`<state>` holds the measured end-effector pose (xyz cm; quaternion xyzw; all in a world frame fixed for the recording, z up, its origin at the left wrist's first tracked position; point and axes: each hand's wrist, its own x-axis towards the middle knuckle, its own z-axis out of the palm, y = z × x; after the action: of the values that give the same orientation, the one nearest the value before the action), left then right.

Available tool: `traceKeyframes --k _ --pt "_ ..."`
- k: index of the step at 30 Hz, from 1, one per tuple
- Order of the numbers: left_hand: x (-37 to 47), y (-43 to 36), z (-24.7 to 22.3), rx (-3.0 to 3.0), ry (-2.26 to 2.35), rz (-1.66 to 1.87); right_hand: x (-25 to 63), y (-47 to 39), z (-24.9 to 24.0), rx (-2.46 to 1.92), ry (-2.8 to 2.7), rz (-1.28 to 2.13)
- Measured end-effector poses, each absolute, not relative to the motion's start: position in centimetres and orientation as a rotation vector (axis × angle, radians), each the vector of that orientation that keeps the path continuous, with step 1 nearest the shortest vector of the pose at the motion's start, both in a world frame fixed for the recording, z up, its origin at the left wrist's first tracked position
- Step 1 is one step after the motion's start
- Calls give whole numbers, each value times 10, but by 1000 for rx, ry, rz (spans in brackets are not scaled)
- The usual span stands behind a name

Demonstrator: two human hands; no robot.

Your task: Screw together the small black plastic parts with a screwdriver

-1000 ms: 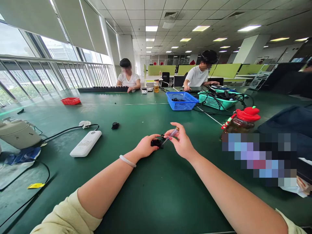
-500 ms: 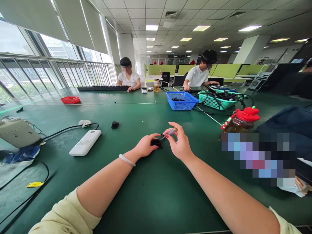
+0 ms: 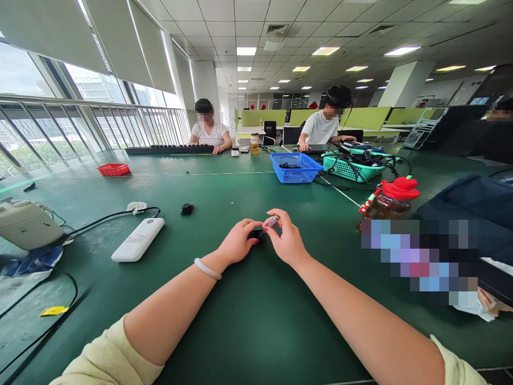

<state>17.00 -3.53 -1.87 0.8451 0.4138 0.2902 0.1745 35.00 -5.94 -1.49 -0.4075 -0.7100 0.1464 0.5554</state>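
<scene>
My left hand (image 3: 239,241) is closed on a small black part (image 3: 255,234) and holds it against the green tabletop (image 3: 260,310). Much of that part is covered by my fingers. In my right hand (image 3: 289,243) I pinch a small screwdriver (image 3: 273,220) with a pale, gold-ended handle. It slants down to the left, toward the black part, and its tip is hidden from me. Another small black piece (image 3: 186,208) lies on the table, beyond and left of my left hand.
A white power bank (image 3: 138,239) with a black cable lies left. Farther off stand a red tray (image 3: 113,169), a blue basket (image 3: 296,167) and a green basket (image 3: 352,167) of cables. A red-lidded jar (image 3: 390,200) is right. Two people sit across the table.
My right hand has come slightly closer to my left, and the screwdriver handle has shifted left. My left hand keeps its hold on the black part. The whole view has shifted slightly.
</scene>
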Motion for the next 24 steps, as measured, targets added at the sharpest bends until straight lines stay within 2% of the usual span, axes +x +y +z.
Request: traceKeyframes --k 3,7,12,17,24 --pt "172 -39 -14 2414 1271 897 360 -62 -8 -904 -1480 323" --pt "170 -44 -10 2372 1697 877 375 -57 -10 -992 -1337 258" --pt "165 -54 -5 2348 2041 451 381 -43 -23 -1122 -1421 259" --pt "168 -64 8 2363 2034 84 369 -38 -28 -1132 -1514 228" --pt "188 -46 -5 2611 1729 455 364 -40 -29 -1034 -1545 152"
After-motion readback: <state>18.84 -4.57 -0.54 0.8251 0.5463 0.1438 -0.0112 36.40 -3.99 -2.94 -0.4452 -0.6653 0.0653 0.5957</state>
